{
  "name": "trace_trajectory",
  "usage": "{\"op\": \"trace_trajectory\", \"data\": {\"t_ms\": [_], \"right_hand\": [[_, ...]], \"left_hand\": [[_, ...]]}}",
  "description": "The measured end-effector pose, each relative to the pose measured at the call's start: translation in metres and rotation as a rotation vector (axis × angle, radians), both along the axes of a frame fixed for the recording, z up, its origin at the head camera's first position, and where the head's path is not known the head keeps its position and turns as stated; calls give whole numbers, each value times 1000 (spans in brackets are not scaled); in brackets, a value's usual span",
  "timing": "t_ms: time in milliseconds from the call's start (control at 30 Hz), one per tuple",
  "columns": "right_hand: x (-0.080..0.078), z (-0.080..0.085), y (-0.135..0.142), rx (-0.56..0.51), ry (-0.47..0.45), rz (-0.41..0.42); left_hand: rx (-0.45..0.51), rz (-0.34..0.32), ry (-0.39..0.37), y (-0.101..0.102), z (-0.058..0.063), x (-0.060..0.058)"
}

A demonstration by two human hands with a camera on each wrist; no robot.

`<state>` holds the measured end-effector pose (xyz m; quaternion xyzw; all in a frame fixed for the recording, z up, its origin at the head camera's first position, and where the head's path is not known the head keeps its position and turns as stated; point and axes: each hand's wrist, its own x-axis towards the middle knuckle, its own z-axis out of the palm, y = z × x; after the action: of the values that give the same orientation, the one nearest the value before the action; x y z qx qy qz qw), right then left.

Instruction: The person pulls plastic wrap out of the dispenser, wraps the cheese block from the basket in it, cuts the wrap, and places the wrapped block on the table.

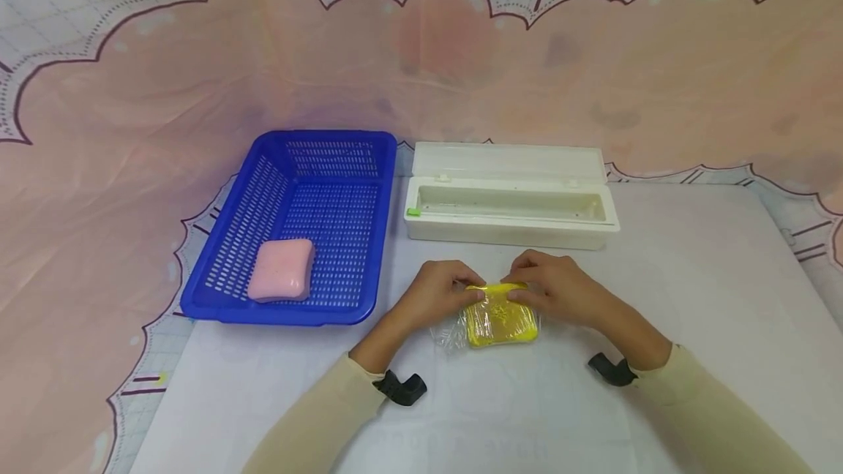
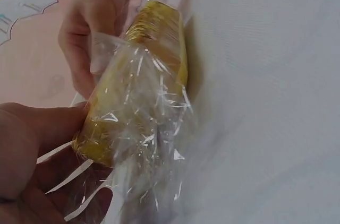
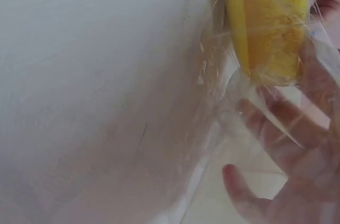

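Observation:
A yellow bar of soap [image 1: 502, 317], loosely covered with clear plastic film [image 2: 149, 128], lies on the white cloth in front of me. My left hand [image 1: 443, 290] pinches its far left corner between thumb and fingers. At the far right edge, my right hand [image 1: 553, 287] holds the bar, its thumb on the top face. Loose film sticks out past the bar's left side in the head view. In the right wrist view, film also stretches over some fingers of the right hand [image 3: 305, 149].
A blue plastic basket [image 1: 383, 240] stands to the left, holding a pink bar of soap [image 1: 282, 270]. Behind the hands is a long white box [image 1: 507, 231] with its lid raised and a small green tab [image 1: 413, 212]. A patterned cloth [image 1: 461, 72] hangs at the back.

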<state>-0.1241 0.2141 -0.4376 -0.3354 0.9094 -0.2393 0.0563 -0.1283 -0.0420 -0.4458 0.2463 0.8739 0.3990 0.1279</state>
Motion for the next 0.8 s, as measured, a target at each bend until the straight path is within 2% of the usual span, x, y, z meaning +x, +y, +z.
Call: {"op": "trace_trajectory", "data": {"t_ms": [200, 300, 367, 433, 500, 567, 633, 733, 800], "right_hand": [[1, -1, -2, -32, -15, 35], [3, 1, -4, 0, 26, 8], [8, 6, -4, 27, 92, -61], [18, 14, -4, 69, 156, -169], [28, 22, -4, 107, 152, -286], [38, 28, -4, 145, 63, -374], [45, 30, -4, 145, -105, -414], [52, 25, -3, 55, -372, -404], [54, 18, -4, -47, -488, -392]], "left_hand": [[-112, -114, 104, 5, 3, 2], [-165, -113, 101, 6, 6, 5], [-187, -88, 70, 6, 10, 9], [-213, -53, 22, 5, 13, 14], [-216, -12, -48, 5, 15, 17], [-215, 22, -104, 5, 14, 19], [-197, 48, -158, 6, 12, 20], [-137, 42, -206, 7, 7, 21], [-107, 35, -216, 7, 4, 23]]}}
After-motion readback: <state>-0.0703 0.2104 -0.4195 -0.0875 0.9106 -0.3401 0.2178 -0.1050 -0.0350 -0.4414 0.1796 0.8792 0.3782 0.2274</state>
